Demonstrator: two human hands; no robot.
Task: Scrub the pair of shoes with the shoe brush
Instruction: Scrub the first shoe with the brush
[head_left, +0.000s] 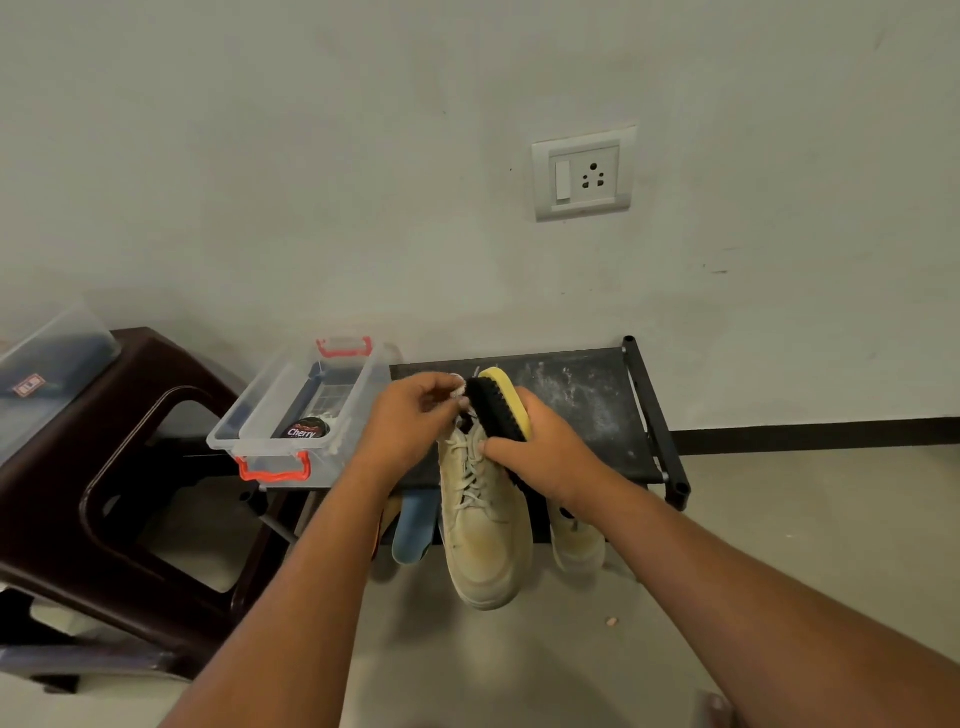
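Note:
A beige lace-up shoe (483, 530) hangs toe-down in front of the black rack. My left hand (410, 421) grips it at the collar, near the top of the laces. My right hand (540, 447) holds a yellow-backed shoe brush (501, 402) with black bristles, which lie against the shoe's upper part by the tongue. The second beige shoe (576, 545) stands on the rack's lower shelf to the right, partly hidden by my right forearm.
A black shoe rack (597, 395) stands against the wall, its top dusty. On its left end sits a clear box (291, 415) with red clips, holding a polish tin (307, 430). A brown plastic stool (130, 467) is left. Blue footwear (413, 530) sits on the lower shelf.

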